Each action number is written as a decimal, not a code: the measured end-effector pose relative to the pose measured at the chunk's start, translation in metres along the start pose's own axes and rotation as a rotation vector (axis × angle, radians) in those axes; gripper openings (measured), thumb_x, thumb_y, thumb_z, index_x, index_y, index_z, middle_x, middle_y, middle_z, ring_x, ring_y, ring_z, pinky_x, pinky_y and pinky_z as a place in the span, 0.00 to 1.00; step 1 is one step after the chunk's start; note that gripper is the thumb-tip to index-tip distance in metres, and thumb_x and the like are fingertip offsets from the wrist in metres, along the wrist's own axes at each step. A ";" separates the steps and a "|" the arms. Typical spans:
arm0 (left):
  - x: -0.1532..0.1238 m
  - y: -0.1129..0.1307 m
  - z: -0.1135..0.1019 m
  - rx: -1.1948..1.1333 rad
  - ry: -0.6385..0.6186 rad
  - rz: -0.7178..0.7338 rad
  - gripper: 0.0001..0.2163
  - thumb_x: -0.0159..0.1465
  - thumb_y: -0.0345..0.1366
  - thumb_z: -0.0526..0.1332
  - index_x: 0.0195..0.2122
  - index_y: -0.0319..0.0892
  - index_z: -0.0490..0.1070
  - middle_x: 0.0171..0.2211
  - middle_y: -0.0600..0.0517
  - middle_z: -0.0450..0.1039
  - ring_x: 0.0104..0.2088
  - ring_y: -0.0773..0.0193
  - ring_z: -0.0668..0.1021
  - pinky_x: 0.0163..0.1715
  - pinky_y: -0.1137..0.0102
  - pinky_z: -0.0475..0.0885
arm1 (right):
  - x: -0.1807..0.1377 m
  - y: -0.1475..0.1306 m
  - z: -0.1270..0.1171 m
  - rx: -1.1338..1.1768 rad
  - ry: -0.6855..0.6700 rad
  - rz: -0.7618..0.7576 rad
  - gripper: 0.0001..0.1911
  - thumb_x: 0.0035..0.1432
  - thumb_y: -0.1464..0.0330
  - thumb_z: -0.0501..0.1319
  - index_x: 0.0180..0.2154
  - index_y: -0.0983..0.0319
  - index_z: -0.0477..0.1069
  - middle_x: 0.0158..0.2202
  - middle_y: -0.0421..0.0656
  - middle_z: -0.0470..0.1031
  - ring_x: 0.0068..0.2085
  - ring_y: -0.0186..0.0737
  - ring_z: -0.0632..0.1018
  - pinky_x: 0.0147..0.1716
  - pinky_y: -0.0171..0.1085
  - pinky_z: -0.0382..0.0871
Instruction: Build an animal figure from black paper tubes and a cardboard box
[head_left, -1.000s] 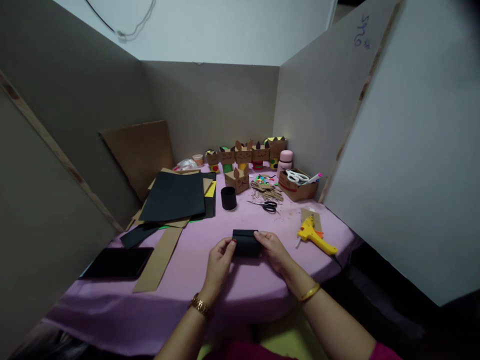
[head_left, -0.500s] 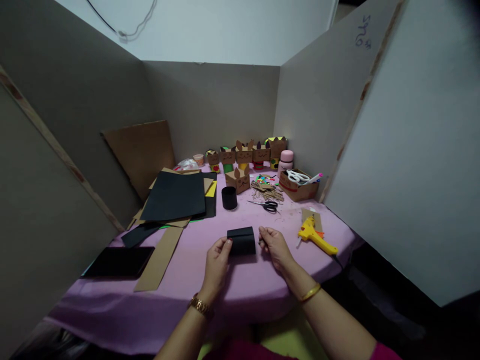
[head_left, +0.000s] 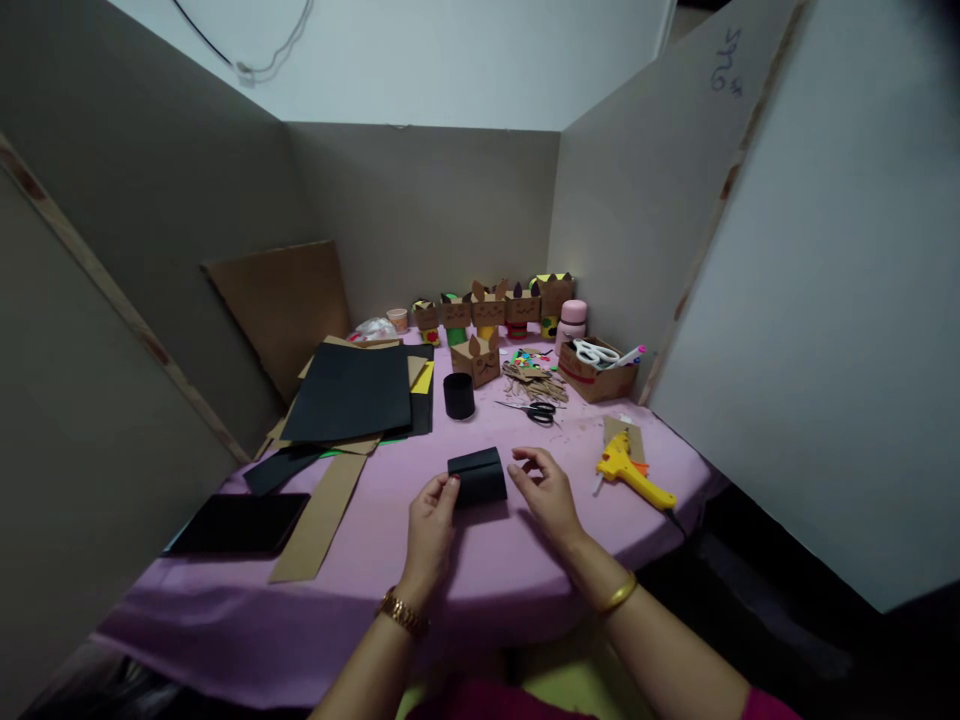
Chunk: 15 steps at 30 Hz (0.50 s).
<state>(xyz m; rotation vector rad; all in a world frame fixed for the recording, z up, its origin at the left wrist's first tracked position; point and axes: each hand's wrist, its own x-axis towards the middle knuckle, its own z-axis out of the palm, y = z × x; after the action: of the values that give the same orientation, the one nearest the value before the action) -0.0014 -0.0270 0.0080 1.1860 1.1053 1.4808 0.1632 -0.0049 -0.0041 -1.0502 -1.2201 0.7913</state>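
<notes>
Overall, we recorded a pink-covered table [head_left: 375,550] with a stack of black sheets [head_left: 352,392] at its left. Near the table's front edge, we found the left hand [head_left: 430,522] pinching a black roll [head_left: 481,482] by its left end, thumb on top, other fingers mostly hidden. The right hand [head_left: 551,498] we logged as holding nothing visible, thumb and forefinger parted. The roll lay left of those fingertips, just beside but apart; its long axis ran crosswise, right end tipped slightly away from us. The left hand, touching it, was nearer. We described it as matte, cylindrical, a straight seam along its upper side.
</notes>
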 end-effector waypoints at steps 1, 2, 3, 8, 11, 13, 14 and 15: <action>-0.001 0.001 0.000 0.007 -0.019 -0.004 0.13 0.58 0.44 0.61 0.36 0.40 0.74 0.34 0.50 0.78 0.38 0.60 0.76 0.42 0.68 0.68 | -0.001 -0.002 0.001 -0.007 -0.020 -0.007 0.12 0.50 0.64 0.64 0.37 0.60 0.71 0.38 0.44 0.72 0.33 0.38 0.71 0.29 0.35 0.65; -0.001 0.002 0.001 0.014 -0.040 -0.007 0.13 0.57 0.44 0.61 0.36 0.40 0.75 0.33 0.50 0.78 0.38 0.59 0.76 0.41 0.68 0.68 | -0.002 -0.002 0.003 -0.010 -0.034 -0.011 0.14 0.50 0.64 0.64 0.39 0.60 0.70 0.38 0.44 0.72 0.32 0.37 0.71 0.28 0.34 0.65; -0.002 0.002 0.001 0.021 -0.062 -0.008 0.13 0.58 0.43 0.61 0.36 0.40 0.75 0.33 0.50 0.78 0.37 0.60 0.76 0.41 0.68 0.68 | -0.003 -0.003 0.004 -0.011 -0.043 -0.014 0.16 0.49 0.64 0.64 0.42 0.59 0.68 0.38 0.44 0.71 0.32 0.37 0.71 0.26 0.34 0.65; -0.004 0.006 0.004 0.062 -0.152 -0.006 0.11 0.57 0.41 0.61 0.35 0.40 0.77 0.31 0.51 0.78 0.34 0.61 0.76 0.38 0.70 0.68 | -0.005 -0.003 0.005 -0.047 -0.109 -0.051 0.20 0.45 0.66 0.67 0.43 0.58 0.69 0.38 0.43 0.72 0.33 0.39 0.72 0.25 0.33 0.65; -0.005 0.008 0.005 0.084 -0.165 -0.004 0.11 0.57 0.41 0.62 0.34 0.40 0.77 0.30 0.51 0.78 0.34 0.60 0.76 0.37 0.70 0.68 | -0.006 -0.003 0.004 -0.076 -0.140 -0.078 0.14 0.46 0.67 0.67 0.38 0.58 0.73 0.37 0.43 0.74 0.36 0.41 0.73 0.28 0.34 0.65; -0.006 0.008 0.005 0.096 -0.169 0.001 0.10 0.56 0.41 0.62 0.34 0.40 0.77 0.30 0.51 0.78 0.34 0.60 0.76 0.37 0.70 0.68 | -0.006 -0.003 0.003 -0.086 -0.140 -0.081 0.11 0.49 0.66 0.66 0.38 0.59 0.73 0.37 0.43 0.75 0.37 0.42 0.74 0.29 0.35 0.65; -0.006 0.008 0.005 0.101 -0.174 0.003 0.10 0.56 0.41 0.62 0.34 0.40 0.77 0.31 0.50 0.78 0.34 0.60 0.76 0.37 0.70 0.68 | -0.006 -0.003 0.003 -0.090 -0.137 -0.080 0.11 0.50 0.66 0.65 0.37 0.59 0.73 0.37 0.43 0.75 0.37 0.42 0.74 0.29 0.35 0.65; -0.006 0.008 0.005 0.106 -0.179 0.003 0.10 0.56 0.41 0.62 0.35 0.40 0.77 0.31 0.50 0.78 0.34 0.60 0.76 0.36 0.70 0.68 | -0.005 -0.003 0.003 -0.093 -0.133 -0.078 0.10 0.50 0.66 0.65 0.37 0.59 0.74 0.36 0.44 0.75 0.36 0.42 0.75 0.29 0.35 0.65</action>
<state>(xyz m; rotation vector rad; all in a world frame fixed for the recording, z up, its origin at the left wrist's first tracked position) 0.0033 -0.0336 0.0152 1.3662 1.0698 1.3029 0.1593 -0.0104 -0.0031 -1.0312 -1.4145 0.7594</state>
